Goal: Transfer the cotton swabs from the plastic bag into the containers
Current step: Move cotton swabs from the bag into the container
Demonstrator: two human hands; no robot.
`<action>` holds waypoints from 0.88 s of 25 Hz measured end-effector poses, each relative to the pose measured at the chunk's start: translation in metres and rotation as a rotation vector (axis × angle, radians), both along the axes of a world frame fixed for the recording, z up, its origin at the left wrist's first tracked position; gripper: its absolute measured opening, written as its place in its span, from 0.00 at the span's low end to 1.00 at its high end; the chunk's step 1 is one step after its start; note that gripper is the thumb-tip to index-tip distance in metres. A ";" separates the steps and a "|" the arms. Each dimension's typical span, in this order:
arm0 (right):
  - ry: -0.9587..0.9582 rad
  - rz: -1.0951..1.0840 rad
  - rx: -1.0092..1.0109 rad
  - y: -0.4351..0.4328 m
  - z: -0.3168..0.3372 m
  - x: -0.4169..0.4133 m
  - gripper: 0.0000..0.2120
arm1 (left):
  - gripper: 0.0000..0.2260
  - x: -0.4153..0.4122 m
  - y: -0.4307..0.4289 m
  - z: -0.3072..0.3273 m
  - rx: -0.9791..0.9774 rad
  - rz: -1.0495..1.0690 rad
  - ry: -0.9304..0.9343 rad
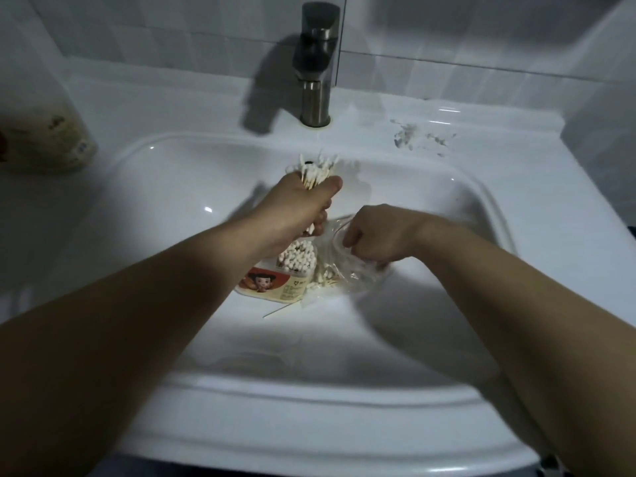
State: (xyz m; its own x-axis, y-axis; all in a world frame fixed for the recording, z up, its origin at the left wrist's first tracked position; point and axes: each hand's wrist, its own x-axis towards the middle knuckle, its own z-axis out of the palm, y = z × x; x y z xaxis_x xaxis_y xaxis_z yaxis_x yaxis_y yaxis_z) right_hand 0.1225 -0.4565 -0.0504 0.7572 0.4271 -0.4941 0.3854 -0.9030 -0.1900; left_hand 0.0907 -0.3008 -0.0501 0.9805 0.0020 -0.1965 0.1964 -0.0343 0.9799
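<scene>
A bundle of cotton swabs [315, 173] stands clenched in the left hand [299, 204] above a labelled container [275, 284] already packed with swabs. Just beside it, the right hand [375, 235] grips the clear plastic bag [347, 273], more swabs inside. One loose swab [280, 310] lies near the container. All sit in a white ceramic sink [499, 235] under a metal faucet [316, 60]; white tiled wall [481, 29] behind.

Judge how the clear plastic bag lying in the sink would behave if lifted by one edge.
The plastic bag looks thin and crumpled under the right hand, so it would probably sag limply. Cotton swabs still lie inside, so its mouth might droop and spill them into the sink. It is likely very light.
</scene>
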 end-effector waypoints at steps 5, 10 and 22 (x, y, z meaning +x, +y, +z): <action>0.034 0.147 0.100 0.009 -0.008 -0.003 0.10 | 0.13 0.000 0.002 0.001 0.035 0.007 -0.003; -0.049 0.365 -0.026 0.020 -0.035 -0.004 0.05 | 0.11 0.001 0.003 -0.002 0.053 -0.011 0.002; -0.087 0.219 -0.124 0.016 -0.004 -0.009 0.10 | 0.10 -0.003 0.003 0.001 0.160 -0.082 0.010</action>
